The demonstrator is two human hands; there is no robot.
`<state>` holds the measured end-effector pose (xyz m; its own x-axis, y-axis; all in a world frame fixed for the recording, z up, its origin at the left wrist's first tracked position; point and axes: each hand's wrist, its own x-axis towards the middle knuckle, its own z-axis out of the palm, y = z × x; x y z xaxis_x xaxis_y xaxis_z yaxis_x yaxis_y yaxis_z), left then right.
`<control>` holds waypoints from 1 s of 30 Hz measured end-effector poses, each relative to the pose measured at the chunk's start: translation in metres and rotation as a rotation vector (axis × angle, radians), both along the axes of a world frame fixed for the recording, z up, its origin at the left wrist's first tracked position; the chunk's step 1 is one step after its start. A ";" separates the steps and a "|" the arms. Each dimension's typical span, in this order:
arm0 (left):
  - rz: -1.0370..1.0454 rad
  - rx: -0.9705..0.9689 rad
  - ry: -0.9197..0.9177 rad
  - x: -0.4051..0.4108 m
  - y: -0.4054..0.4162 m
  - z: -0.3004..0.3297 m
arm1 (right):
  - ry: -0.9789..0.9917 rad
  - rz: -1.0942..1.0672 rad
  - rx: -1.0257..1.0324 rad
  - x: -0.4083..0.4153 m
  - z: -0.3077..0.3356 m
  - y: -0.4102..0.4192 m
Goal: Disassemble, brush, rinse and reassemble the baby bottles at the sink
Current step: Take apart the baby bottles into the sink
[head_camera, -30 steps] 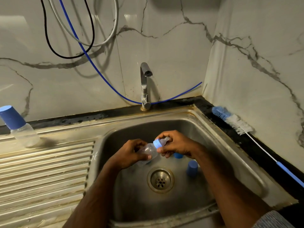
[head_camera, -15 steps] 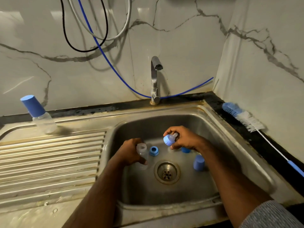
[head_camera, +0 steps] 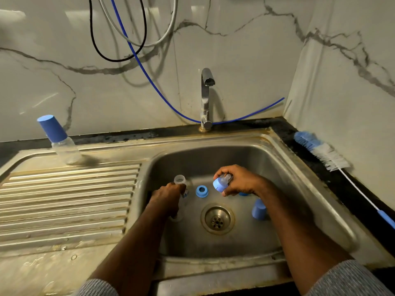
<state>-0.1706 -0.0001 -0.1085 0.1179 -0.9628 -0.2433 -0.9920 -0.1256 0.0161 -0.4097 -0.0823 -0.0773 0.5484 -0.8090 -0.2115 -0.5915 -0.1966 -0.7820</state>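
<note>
1. Both of a person's bare hands are down inside a steel sink basin, seen from above.
2. The left hand has its fingers curled round an open, clear bottle body, holding it upright against the basin's left side; the bottle's uncapped mouth rises just above the knuckles, and its base shows below the hand, on or near the basin floor.
3. The right hand pinches a blue screw ring with a clear teat between thumb and curled fingers; the ring faces left, towards the other hand, and is held off the basin floor.
4. Between the two grips, on the basin floor, lies a second blue ring, open side up, apart from both hands.
5. Below and between the hands sits the round drain.
6. Just below the right wrist stands a blue cap; another blue piece shows partly under the right hand, too hidden to identify.
7. Well to the left of the left hand, on the ridged draining board, stands a whole bottle with a blue cap.
8. Well to the right of the right hand, a bottle brush lies on the dark counter edge by the wall.
9. Behind both hands rises the tap; no water is visible running from it.
</note>
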 end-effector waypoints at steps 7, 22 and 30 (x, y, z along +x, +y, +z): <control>-0.008 0.033 -0.009 0.005 0.003 -0.001 | -0.018 0.023 0.031 0.004 -0.001 0.002; -0.008 -0.370 0.966 -0.004 -0.002 0.030 | -0.370 -0.095 0.090 0.016 0.010 0.009; -0.051 -0.363 1.351 -0.025 -0.005 0.042 | -0.571 -0.105 0.162 0.019 0.015 0.010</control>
<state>-0.1953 -0.0050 -0.0667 -0.0418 -0.9917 0.1213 -0.1872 0.1270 0.9741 -0.3907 -0.0719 -0.0627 0.5304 -0.8471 -0.0324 -0.0790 -0.0114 -0.9968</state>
